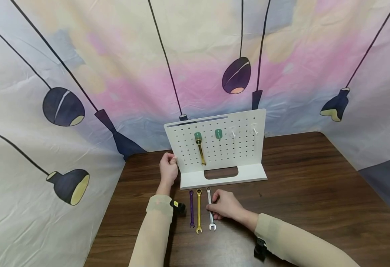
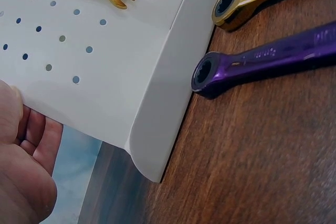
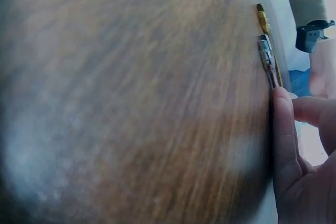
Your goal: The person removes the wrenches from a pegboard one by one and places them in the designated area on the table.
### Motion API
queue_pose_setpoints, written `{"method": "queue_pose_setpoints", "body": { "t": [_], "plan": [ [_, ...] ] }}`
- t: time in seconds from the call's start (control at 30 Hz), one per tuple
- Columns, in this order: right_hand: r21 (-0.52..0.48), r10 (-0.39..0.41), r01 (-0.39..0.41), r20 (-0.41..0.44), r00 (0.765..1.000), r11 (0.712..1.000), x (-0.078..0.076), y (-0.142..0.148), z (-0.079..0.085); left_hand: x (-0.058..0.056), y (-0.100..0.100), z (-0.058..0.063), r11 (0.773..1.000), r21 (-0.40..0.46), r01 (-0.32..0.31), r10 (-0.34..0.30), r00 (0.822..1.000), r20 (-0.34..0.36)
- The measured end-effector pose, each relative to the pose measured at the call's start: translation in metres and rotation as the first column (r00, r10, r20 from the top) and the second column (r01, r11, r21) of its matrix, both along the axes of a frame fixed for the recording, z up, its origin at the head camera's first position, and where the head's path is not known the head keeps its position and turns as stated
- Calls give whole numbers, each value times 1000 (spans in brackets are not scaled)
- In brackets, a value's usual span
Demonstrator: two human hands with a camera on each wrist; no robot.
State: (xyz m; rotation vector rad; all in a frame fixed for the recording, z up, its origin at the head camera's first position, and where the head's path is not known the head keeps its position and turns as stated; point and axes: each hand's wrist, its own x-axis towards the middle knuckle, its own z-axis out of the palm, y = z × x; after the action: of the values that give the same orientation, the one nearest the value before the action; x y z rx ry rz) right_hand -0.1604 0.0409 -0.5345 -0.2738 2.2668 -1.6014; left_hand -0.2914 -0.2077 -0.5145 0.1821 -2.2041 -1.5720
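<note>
My left hand [image 1: 168,170] grips the left edge of a white pegboard stand [image 1: 226,154], thumb on the front and fingers behind it in the left wrist view. On the table in front of the stand, my right hand [image 1: 229,204] pinches a silver combination wrench [image 1: 211,223] at its shaft. Left of that wrench lie a gold combination wrench [image 1: 199,212] and a thinner purple one [image 1: 191,208], roughly parallel. Another gold wrench [image 1: 201,155] hangs by its ring end from the left green hook [image 1: 198,135], open end down.
A second green hook [image 1: 218,134] and two clear hooks [image 1: 232,132] on the pegboard carry nothing. The stand rests on a dark wooden table [image 1: 301,193] before a printed cloth backdrop [image 1: 125,55]. Cameras are strapped to both wrists.
</note>
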Motion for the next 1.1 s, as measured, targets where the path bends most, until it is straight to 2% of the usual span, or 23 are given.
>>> {"method": "queue_pose_setpoints", "body": {
  "t": [0.3,0.47,0.63,0.8,0.97,1.1],
  "plan": [
    [-137,-9,20,80,997,990,-6,9,1,1,-1,2,1000,2,0,0,1000,11],
    [-170,-36,48,72,997,984,-18,19,4,0,-1,2,1000,-11,12,-12,1000,13],
    [-169,-133,126,-34,990,978,-39,18,11,-1,-1,1,1000,-18,15,-15,999,30],
    [-152,-247,219,-204,947,964,-63,12,24,-1,-1,0,1000,-20,15,-15,999,39],
    [-188,-259,206,-327,909,960,-84,4,35,0,-1,0,1000,-12,10,-10,1000,28],
    [-208,-260,196,-344,902,958,-98,-4,39,0,-1,1,1000,-11,5,-4,1000,21]
  ]
}}
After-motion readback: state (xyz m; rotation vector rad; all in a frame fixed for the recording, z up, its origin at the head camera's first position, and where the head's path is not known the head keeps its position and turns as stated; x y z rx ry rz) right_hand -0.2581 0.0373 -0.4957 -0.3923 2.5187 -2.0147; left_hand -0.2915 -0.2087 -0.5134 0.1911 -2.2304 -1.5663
